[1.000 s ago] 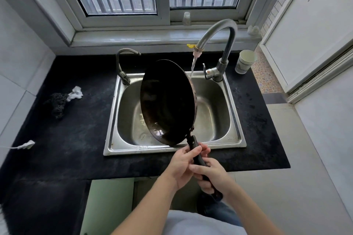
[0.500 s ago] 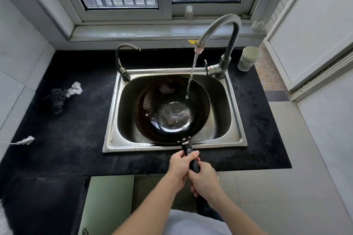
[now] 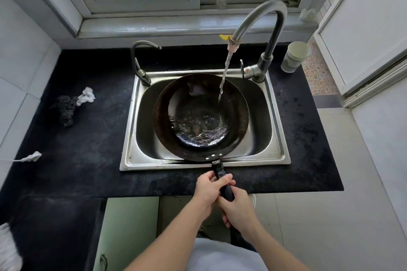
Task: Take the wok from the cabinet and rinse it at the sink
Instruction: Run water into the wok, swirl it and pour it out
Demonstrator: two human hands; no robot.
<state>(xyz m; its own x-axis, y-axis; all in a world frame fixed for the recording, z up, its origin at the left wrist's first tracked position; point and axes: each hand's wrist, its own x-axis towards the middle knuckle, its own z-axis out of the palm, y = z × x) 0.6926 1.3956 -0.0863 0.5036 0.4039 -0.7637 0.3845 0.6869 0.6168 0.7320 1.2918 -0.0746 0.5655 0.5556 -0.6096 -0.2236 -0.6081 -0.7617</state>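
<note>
Wok (image 3: 201, 116) sits open side up in the sink (image 3: 278, 130) at frame centre under running tap water (image 3: 224, 77); left hand (image 3: 209, 189) and right hand (image 3: 239, 208) each keep a grip clamped on its handle (image 3: 222, 179).

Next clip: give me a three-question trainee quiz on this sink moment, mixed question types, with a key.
1. True or false: the wok is held in the sink with its bowl facing up.
2. Multiple choice: the water stream from the tall faucet lands A) on the counter, B) inside the wok, C) in the paper cup.
3. Fill in: the wok handle is held by ____ hand(s).

Key:
1. True.
2. B; it strikes the wok's inner wall on the far right side, and water pools in the bottom.
3. Two: the left hand nearer the wok, the right hand behind it.
</note>
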